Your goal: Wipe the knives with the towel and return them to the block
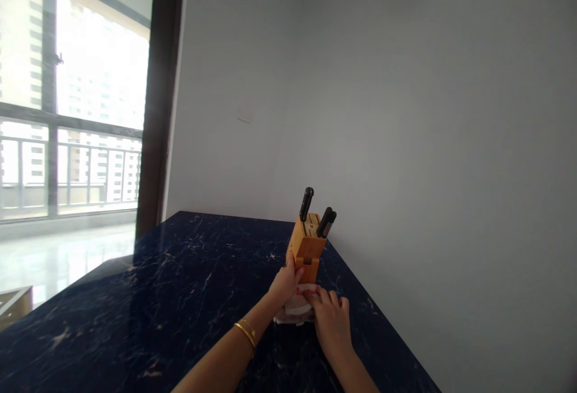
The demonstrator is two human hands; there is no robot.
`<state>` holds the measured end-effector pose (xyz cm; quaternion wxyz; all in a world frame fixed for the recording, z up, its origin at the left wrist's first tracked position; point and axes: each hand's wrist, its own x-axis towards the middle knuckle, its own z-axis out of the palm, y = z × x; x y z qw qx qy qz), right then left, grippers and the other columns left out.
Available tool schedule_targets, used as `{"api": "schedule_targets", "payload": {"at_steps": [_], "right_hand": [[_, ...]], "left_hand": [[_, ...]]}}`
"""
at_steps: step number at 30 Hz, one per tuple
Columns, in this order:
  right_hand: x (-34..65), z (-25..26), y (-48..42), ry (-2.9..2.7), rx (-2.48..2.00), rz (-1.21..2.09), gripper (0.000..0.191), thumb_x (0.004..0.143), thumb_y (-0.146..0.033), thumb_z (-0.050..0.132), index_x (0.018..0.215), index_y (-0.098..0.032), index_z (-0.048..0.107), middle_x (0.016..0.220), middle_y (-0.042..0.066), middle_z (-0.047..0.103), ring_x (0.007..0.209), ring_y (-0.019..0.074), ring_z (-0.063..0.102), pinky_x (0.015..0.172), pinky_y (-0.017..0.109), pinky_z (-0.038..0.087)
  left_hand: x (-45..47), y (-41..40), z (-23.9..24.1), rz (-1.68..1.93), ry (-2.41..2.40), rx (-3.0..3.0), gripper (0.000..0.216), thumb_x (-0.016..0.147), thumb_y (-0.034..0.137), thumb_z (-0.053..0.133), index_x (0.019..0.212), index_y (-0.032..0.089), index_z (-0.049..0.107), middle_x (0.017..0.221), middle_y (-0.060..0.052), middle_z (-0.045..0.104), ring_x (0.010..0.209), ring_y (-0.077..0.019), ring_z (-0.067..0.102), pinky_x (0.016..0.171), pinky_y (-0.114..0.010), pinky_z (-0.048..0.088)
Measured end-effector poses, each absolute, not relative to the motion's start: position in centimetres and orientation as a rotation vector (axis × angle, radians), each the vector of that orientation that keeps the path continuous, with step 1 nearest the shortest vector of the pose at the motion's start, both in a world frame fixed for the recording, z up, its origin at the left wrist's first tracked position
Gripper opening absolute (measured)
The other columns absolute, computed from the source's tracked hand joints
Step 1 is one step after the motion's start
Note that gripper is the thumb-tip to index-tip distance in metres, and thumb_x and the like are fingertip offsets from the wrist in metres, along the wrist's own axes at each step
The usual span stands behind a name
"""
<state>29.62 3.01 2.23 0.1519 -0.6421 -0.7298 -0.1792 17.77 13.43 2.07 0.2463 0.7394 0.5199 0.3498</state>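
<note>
A wooden knife block (pixel 310 249) stands on the dark table with its slotted top facing up. One black knife handle (pixel 306 204) rises from its left side, and a pair of black knife handles (pixel 325 223) sits close together on the right. My left hand (pixel 285 283) grips the lower left of the block, its thumb lying along the near side. A white cloth (pixel 296 305) with red lettering is bunched at the foot of the block. My right hand (pixel 332 321) has its bent fingers on the cloth's right part; the fingertips are partly hidden.
The dark blue marbled table (pixel 189 285) stretches left and back, its right edge running along a grey wall (pixel 428 158). A switch plate (pixel 244 115) is on the far wall. To the left are a dark door frame (pixel 157 104) and a large window (pixel 99 80).
</note>
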Motion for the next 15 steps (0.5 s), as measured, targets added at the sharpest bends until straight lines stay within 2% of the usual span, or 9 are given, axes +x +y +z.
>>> {"api": "schedule_targets", "payload": {"at_steps": [3,5,8,11,13,15], "right_hand": [[29.8,1.5,3.0,-2.078,-1.87,-0.532,0.044,0.082,-0.009,0.033,0.113,-0.035,0.05,0.121,0.005,0.049,0.099,0.0234,0.045,0.078,0.038,0.026],[30.1,1.0,3.0,-2.082,-1.88,-0.527,0.053,0.074,-0.006,0.038,0.118,-0.033,0.046,0.125,0.004,0.046,0.104,0.0248,0.043,0.084,0.041,0.025],[30.1,0.8,2.5,-2.09,-1.87,-0.498,0.068,0.06,-0.007,0.043,0.125,-0.026,0.039,0.131,0.005,0.04,0.113,0.0277,0.036,0.092,0.046,0.022],[28.9,1.3,1.8,-2.071,-1.732,-0.461,0.073,0.056,-0.005,0.039,0.128,-0.02,0.036,0.132,0.004,0.038,0.122,0.0253,0.028,0.099,0.043,0.021],[27.3,1.6,1.1,-2.106,-1.584,-0.383,0.077,0.055,-0.001,0.035,0.13,-0.017,0.032,0.134,0.004,0.035,0.125,0.0219,0.024,0.103,0.04,0.021],[25.5,1.7,0.4,-2.202,-1.43,-0.261,0.081,0.054,0.0,0.033,0.133,-0.013,0.025,0.138,0.005,0.029,0.127,0.0199,0.02,0.104,0.039,0.022]], "left_hand": [[17.3,13.0,2.6,0.933,1.43,2.06,0.067,0.084,0.043,0.035,0.135,0.004,0.015,0.097,-0.021,0.063,0.092,-0.0293,0.06,0.076,-0.034,0.042],[16.7,12.5,2.9,0.947,1.426,2.089,0.066,0.083,0.041,0.036,0.133,0.002,0.019,0.108,-0.023,0.058,0.102,-0.0303,0.055,0.083,-0.035,0.039],[15.0,11.0,2.9,0.994,1.416,2.125,0.063,0.082,0.035,0.038,0.131,-0.001,0.025,0.129,-0.024,0.04,0.12,-0.0275,0.038,0.097,-0.033,0.029],[12.7,8.9,2.4,1.028,1.401,2.147,0.059,0.081,0.032,0.037,0.131,0.002,0.028,0.135,-0.02,0.035,0.125,-0.0231,0.03,0.102,-0.031,0.023],[11.2,7.1,2.1,1.038,1.397,2.155,0.056,0.078,0.027,0.039,0.129,0.005,0.033,0.136,-0.016,0.034,0.126,-0.0219,0.029,0.103,-0.031,0.022],[9.8,5.1,2.0,1.032,1.357,2.153,0.05,0.074,0.022,0.042,0.122,0.01,0.044,0.128,-0.012,0.046,0.117,-0.0214,0.041,0.099,-0.028,0.029]]}}
